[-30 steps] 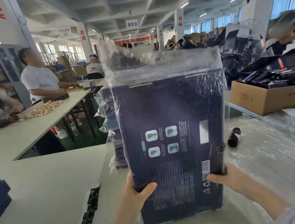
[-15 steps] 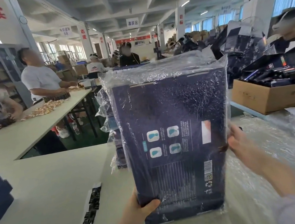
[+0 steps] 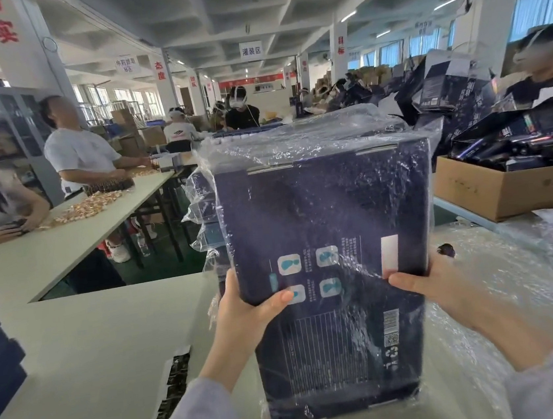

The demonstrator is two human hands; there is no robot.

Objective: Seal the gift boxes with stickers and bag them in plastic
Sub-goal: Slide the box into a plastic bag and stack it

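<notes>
A tall dark blue gift box stands upright in front of me inside a clear plastic bag, whose loose top is bunched over the box's upper end. My left hand grips its left edge at mid height, thumb across the printed face. On the opposite edge my right hand holds it, thumb on the front. A strip of dark stickers lies on the white table to the lower left.
Bagged blue boxes are stacked behind the held box. A sheet of bubble wrap covers the table on the right, with a small dark bottle on it. A cardboard carton of dark items sits far right. Several people work at other tables.
Both hands have slid up the box's sides from its lower part to mid height. The bag's loose top, which stood tall above the box, now lies folded down over it.
</notes>
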